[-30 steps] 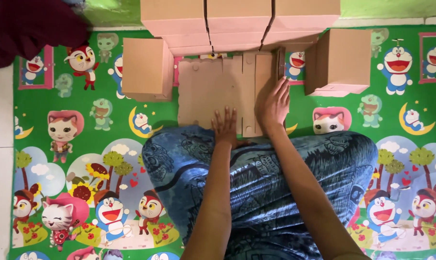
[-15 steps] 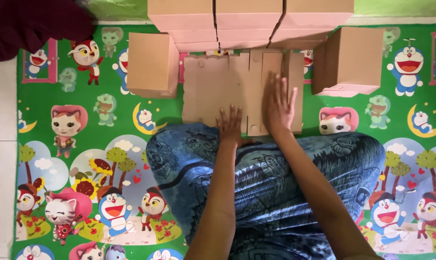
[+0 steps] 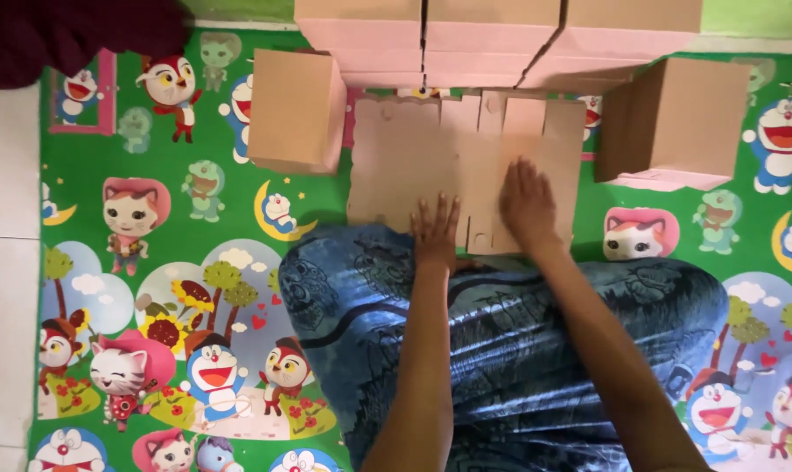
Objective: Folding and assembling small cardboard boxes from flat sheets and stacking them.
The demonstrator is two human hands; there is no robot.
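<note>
A flat brown cardboard sheet (image 3: 431, 157) with cut flaps lies on a green cartoon mat (image 3: 151, 262) on the floor. Both hands lie flat on this sheet with fingers stretched out, and they grip nothing. The left hand (image 3: 434, 229) presses on the near edge of the sheet, close to its middle. The right hand (image 3: 527, 203) rests on the right part of the sheet, just beside the left hand. A folded brown box (image 3: 295, 109) stands just left of the sheet. Another folded box (image 3: 676, 122) stands just right of the sheet. A row of pink and brown boxes (image 3: 492, 39) stands behind the sheet, at its far edge. The person's lap, under a shiny blue cloth (image 3: 518, 350), sits at the near side of the sheet.
</note>
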